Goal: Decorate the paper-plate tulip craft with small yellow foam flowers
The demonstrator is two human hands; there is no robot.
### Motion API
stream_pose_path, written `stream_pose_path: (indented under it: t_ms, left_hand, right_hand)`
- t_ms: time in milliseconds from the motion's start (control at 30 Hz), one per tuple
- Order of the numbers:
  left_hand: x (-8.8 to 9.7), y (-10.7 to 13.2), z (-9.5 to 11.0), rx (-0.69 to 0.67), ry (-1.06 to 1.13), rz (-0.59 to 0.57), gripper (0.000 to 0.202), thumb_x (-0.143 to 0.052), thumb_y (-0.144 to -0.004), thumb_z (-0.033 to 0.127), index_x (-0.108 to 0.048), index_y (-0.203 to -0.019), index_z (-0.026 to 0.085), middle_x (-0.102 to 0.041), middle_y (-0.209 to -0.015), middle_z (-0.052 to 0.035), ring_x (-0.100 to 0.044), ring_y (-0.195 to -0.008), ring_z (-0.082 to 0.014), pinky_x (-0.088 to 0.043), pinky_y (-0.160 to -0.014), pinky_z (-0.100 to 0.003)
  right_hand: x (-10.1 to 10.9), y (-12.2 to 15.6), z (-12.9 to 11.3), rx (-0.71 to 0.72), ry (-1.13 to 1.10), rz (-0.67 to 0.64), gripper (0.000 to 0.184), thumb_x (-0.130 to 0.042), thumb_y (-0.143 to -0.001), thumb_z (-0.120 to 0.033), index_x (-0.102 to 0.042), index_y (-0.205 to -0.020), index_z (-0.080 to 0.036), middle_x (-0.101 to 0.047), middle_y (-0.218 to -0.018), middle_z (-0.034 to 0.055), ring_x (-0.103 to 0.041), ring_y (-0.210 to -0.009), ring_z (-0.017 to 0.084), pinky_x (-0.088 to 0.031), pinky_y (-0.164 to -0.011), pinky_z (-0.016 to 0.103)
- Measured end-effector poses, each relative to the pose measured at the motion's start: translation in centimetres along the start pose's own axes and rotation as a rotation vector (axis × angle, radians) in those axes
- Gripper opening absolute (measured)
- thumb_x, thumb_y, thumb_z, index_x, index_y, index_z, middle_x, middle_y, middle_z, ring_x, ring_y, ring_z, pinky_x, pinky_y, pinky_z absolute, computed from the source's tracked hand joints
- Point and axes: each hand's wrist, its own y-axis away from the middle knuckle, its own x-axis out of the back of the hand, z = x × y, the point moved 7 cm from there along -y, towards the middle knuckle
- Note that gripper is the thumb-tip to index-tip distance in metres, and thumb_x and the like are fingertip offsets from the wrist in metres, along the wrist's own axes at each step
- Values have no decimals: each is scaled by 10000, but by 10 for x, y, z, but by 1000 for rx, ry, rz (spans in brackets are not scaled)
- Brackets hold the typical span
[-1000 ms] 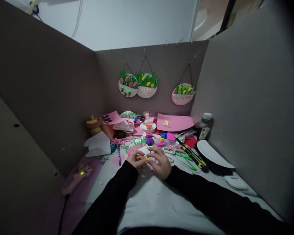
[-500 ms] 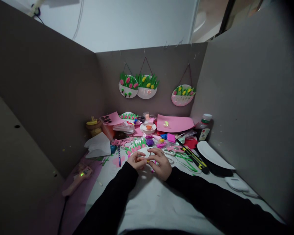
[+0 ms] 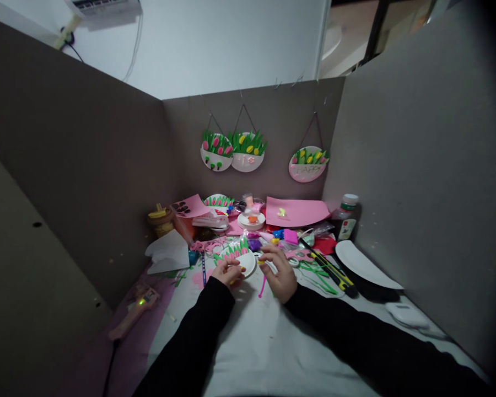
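My left hand (image 3: pixel 227 272) is closed with a small yellow piece of clay (image 3: pixel 243 268) at its fingertips. To its right, my right hand (image 3: pixel 279 274) pinches another small yellow clay bit (image 3: pixel 261 263) between thumb and finger. The two hands are a short gap apart. Just behind them lies a white paper plate (image 3: pixel 248 266) with pink tulips and green leaves along its upper edge, partly covered by my left hand. A thin magenta strip (image 3: pixel 263 286) rests on the cloth between the hands.
A utility knife (image 3: pixel 334 275) and green strips (image 3: pixel 320 280) lie at right, beside a white half plate (image 3: pixel 366 264). A glue gun (image 3: pixel 134 314) rests at left. Clay packets (image 3: pixel 290 236) crowd the back. Tulip plates (image 3: pixel 248 161) hang on the grey partition.
My hands, together at the yellow clay before, have moved apart, each with a yellow bit at the fingertips. More of the white plate and magenta strip shows between them.
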Motion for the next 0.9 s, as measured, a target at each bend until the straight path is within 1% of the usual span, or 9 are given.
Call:
stream_pose_path:
  t_ms: [67, 233, 300, 400, 467, 600, 700, 800, 900]
  left_hand:
    - [-2, 3, 1, 30, -8, -12, 429, -749, -495, 332, -518, -812, 159, -643, -692, -21, -569, -537, -111, -392, -442, -205]
    - [-11, 2, -2, -17, -15, -139, 446, -737, -511, 391, -527, -825, 155, -610, -661, -1, -492, -454, -72, -309, -384, -178]
    - [-12, -1, -6, -48, -46, -172, 457, -713, -547, 441, -531, -846, 148, -579, -613, 21, -413, -388, -41, -259, -358, -172]
    - [-15, -5, -10, -119, -161, -240, 482, -687, -578, 493, -533, -872, 144, -477, -480, 74, -332, -326, -28, -223, -345, -180]
    - [-16, -7, -12, -154, -209, -278, 491, -689, -574, 504, -527, -871, 148, -450, -456, 86, -330, -322, -29, -229, -349, -184]
    - [-18, -10, -15, -158, -242, -320, 544, -684, -533, 561, -497, -846, 157, -475, -479, 76, -342, -320, -36, -238, -343, -196]
    - [-19, -12, -15, -167, -245, -325, 602, -685, -480, 601, -483, -838, 160, -458, -459, 81, -340, -312, -43, -234, -337, -200]
    - [-18, -12, -12, -178, -208, -286, 639, -688, -455, 615, -486, -845, 150, -444, -446, 84, -333, -318, -39, -249, -341, -193]
    - [-8, -12, -2, -110, -36, -165, 680, -652, -462, 663, -474, -880, 156, -452, -465, 80, -340, -327, -40, -235, -328, -173]
  right_hand:
    - [-3, 1, 0, 15, -10, -39, 117, -495, -830, -253, -593, -873, -205, -548, -1015, 80, -520, -984, 218, -422, -855, 397]
    - [-13, 6, 0, 33, -30, -110, 99, -535, -813, -232, -619, -862, -215, -552, -1000, 74, -523, -967, 214, -434, -830, 389]
    - [-14, 6, 0, 19, -41, -111, 99, -547, -807, -227, -629, -862, -217, -554, -1001, 74, -525, -965, 215, -433, -834, 395]
    - [-15, 6, 1, -11, -65, -115, 111, -555, -804, -235, -646, -866, -222, -561, -996, 73, -536, -952, 214, -440, -828, 394]
    - [-16, 6, 0, -21, -87, -130, 126, -551, -809, -238, -659, -871, -226, -568, -998, 74, -543, -947, 210, -454, -806, 382]
    - [-19, 7, -7, 16, -137, -160, 159, -546, -817, -237, -671, -914, -250, -599, -1023, 66, -545, -957, 206, -451, -816, 389]
    - [-21, 7, -10, 37, -185, -186, 169, -548, -819, -248, -667, -938, -264, -610, -1047, 60, -539, -984, 208, -434, -852, 411]
    - [-21, 6, -4, -49, -239, -184, 120, -588, -792, -258, -677, -871, -247, -606, -1034, 63, -555, -969, 199, -451, -839, 385]
    - [-19, 6, 5, -147, -269, -159, 100, -602, -777, -269, -676, -832, -231, -594, -1020, 66, -563, -957, 193, -449, -853, 370]
